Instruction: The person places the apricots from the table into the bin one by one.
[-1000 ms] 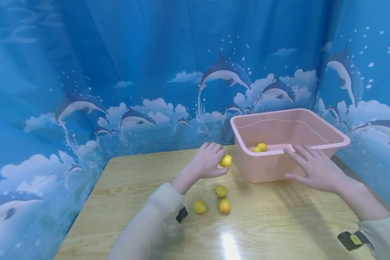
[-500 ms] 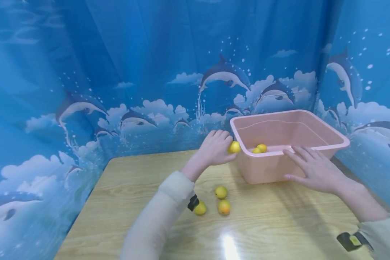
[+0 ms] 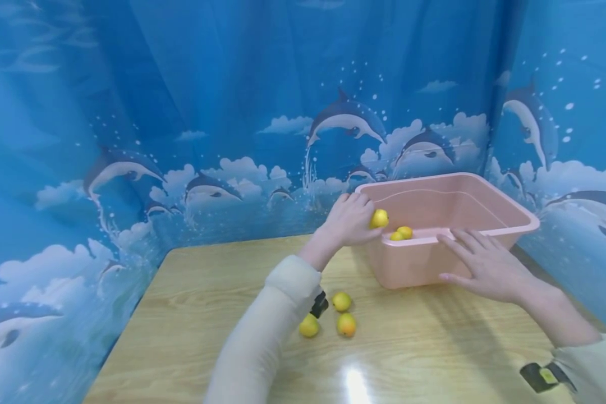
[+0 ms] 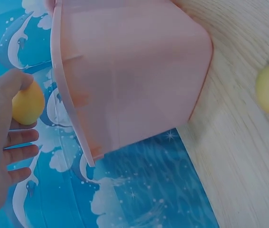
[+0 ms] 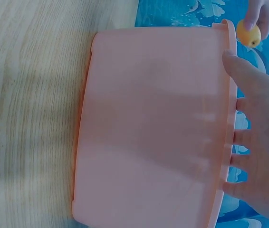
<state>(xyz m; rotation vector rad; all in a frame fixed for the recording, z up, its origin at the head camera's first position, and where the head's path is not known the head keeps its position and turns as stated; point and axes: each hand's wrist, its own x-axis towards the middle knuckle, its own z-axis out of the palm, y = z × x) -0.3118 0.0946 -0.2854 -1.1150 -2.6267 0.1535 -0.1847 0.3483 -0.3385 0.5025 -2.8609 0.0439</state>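
My left hand (image 3: 349, 220) pinches a small round yellow fruit (image 3: 380, 219) at the left rim of a pink plastic tub (image 3: 424, 264). In the left wrist view, thumb and forefinger hold that fruit (image 4: 30, 103) while the other fingers extend loosely. The right wrist view shows a dark spot on the fruit (image 5: 248, 35). My right hand (image 3: 495, 266) rests at the tub's front rim, its fingers fairly straight and spread. In the right wrist view its thumb lies near the outer side of the rim (image 5: 230, 95). Inside the tub lie two yellow fruits (image 3: 403, 233).
On the wooden table (image 3: 207, 303) lie three more fruits: a yellow one (image 3: 341, 301), one with an orange blush (image 3: 347, 325) and another (image 3: 309, 326) by the left wrist's black strap device (image 3: 320, 304). A blue dolphin-print curtain (image 3: 232, 112) hangs behind and at both sides.
My left hand has carried its fruit up and to the right, from over the table to the tub's left rim. The right hand has stayed at the front rim.
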